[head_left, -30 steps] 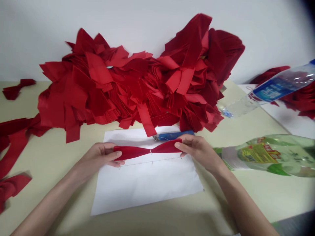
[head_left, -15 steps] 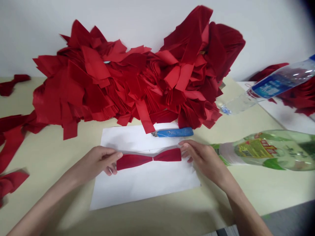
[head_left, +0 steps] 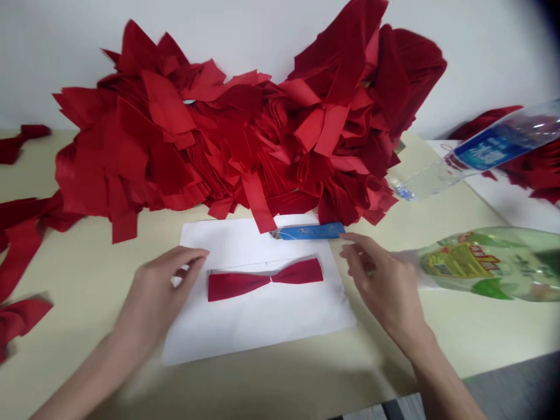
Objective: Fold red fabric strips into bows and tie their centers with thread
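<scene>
A dark red fabric bow strip (head_left: 297, 272), pinched narrow at its middle by a small pale tie, lies on a white paper sheet (head_left: 258, 326). Left of the strip is my left hand (head_left: 153, 291), its thumb and index tips together with nothing visible between them. My right hand (head_left: 380, 280) is past the strip's right end, fingers apart and holding nothing. Its index fingertip comes close to the right end of a flat blue tool (head_left: 310, 231) with a pale tip; contact cannot be told. A ruled line with marks shows on the paper just above the strip.
A large heap of red fabric pieces (head_left: 227, 146) fills the back against the wall. More red strips (head_left: 26, 233) lie at the left. On the right lie a clear bottle with a blue label (head_left: 485, 149) and a green-tinted bottle (head_left: 494, 262).
Both hands have let go of the red strip's ends. My left hand has drawn back slightly leftward; my right hand has shifted right and up toward the blue tool. The strip stays on the paper.
</scene>
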Demonstrator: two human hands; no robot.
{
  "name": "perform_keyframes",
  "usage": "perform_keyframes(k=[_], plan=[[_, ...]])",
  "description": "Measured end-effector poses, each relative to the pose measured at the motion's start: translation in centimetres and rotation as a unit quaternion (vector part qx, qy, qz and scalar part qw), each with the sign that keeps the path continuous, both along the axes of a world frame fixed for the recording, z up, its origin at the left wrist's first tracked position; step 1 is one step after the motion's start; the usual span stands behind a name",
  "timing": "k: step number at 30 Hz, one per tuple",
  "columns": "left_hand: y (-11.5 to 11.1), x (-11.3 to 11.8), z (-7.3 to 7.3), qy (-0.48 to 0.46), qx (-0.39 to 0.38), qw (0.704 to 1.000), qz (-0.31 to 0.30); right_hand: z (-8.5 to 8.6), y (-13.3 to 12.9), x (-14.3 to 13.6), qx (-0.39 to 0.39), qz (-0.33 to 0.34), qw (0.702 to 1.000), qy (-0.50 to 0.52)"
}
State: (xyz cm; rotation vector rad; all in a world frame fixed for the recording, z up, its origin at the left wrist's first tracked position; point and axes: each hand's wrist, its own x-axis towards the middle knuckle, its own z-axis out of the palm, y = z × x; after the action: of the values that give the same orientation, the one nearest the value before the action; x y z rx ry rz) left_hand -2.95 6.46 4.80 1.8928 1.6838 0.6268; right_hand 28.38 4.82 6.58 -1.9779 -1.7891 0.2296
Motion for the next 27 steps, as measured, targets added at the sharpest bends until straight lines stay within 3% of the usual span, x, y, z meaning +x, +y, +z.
perform_keyframes(k=[3,5,8,11,21,27], plan=[[-3.1,2.0,-1.0,0.032,0.186,0.972,-0.142,0.1,-0.7,-1.0,0.062,0.041,0.997,-0.038],[-4.8,3.1,-1.7,0.059,0.274,0.935,-0.219,-0.2,-1.0,-1.8,0.063,0.138,0.988,-0.024],[-6.1,4.4,-2.3,0.100,0.339,0.896,-0.268,-1.1,-0.8,-2.8,0.017,0.278,0.960,-0.023],[-6.2,5.2,-2.6,0.129,0.351,0.887,-0.271,-2.0,-0.3,-3.3,-0.024,0.329,0.943,-0.050],[-5.6,5.7,-3.5,0.213,0.332,0.899,-0.189,-2.5,0.8,-3.0,-0.011,0.317,0.948,-0.031],[-5.4,5.7,-4.0,0.207,0.343,0.902,-0.160,-2.7,1.0,-2.9,0.001,0.311,0.950,0.022]])
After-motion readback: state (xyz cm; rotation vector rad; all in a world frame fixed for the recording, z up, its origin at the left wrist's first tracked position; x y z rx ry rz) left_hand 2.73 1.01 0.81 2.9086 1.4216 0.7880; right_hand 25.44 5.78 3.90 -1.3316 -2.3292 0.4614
